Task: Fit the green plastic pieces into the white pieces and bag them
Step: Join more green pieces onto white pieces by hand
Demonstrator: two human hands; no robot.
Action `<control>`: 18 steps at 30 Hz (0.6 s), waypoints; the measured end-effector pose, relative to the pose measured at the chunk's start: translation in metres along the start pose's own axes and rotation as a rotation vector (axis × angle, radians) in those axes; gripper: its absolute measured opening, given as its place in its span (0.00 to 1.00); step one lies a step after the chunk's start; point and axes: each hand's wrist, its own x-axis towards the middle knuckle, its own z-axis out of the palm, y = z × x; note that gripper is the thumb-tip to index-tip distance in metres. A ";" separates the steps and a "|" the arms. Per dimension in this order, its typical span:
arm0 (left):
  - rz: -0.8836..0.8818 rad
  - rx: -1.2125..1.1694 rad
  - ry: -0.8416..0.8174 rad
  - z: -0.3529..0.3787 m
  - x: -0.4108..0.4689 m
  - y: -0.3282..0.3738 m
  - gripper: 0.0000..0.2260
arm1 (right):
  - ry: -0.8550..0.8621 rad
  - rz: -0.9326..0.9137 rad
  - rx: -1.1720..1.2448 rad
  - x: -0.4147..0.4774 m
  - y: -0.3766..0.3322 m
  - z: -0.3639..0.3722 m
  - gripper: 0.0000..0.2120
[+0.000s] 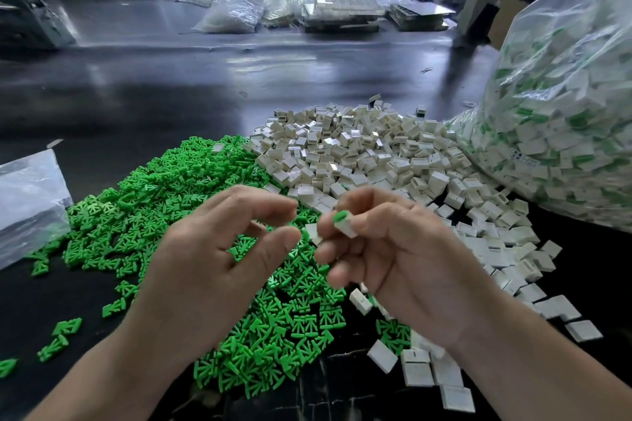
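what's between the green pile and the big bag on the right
In the head view, the heap of white pieces lies there, meeting the green pile and the bag.

The left hand [219,249] over the green heap [164,188] and the right hand [403,249] at the heap's right edge are both bare. Each runs back into a bare forearm, the left forearm [113,369] on the heap's near left, the right forearm [533,379] on its near right. The fingertips [285,236] are blurred; knuckle creases show.
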 end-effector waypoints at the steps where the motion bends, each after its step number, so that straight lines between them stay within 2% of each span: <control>1: -0.051 0.069 -0.026 0.002 -0.001 -0.005 0.17 | 0.030 -0.025 0.040 0.001 -0.004 -0.003 0.08; 3: -0.074 0.279 -0.161 0.011 -0.001 -0.012 0.23 | 0.107 -0.037 0.028 0.002 -0.010 -0.008 0.09; 4: -0.070 0.370 -0.232 0.017 -0.001 -0.014 0.24 | 0.159 -0.028 -0.081 0.002 -0.011 -0.009 0.08; 5: -0.071 0.439 -0.303 0.023 -0.001 -0.016 0.25 | 0.227 -0.022 -0.311 0.001 -0.011 -0.011 0.06; 6: -0.058 0.490 -0.340 0.027 -0.001 -0.016 0.25 | 0.298 -0.031 -0.659 0.000 -0.009 -0.011 0.04; 8: -0.027 0.538 -0.380 0.029 0.003 -0.017 0.23 | 0.359 -0.080 -1.429 0.001 -0.003 -0.012 0.12; 9: -0.006 0.527 -0.371 0.029 0.005 -0.018 0.20 | 0.328 -0.087 -1.728 0.004 0.001 -0.012 0.18; 10: 0.023 0.507 -0.341 0.029 0.005 -0.019 0.17 | 0.292 -0.058 -1.902 0.007 0.004 -0.009 0.21; 12: 0.087 0.471 -0.270 0.032 0.003 -0.023 0.14 | 0.229 -0.003 -1.998 0.012 0.009 -0.004 0.19; 14: 0.111 0.443 -0.219 0.032 0.003 -0.023 0.10 | 0.193 -0.022 -1.978 0.013 0.009 -0.003 0.15; 18: 0.110 0.431 -0.172 0.032 0.004 -0.024 0.05 | 0.205 -0.039 -1.982 0.012 0.008 -0.001 0.12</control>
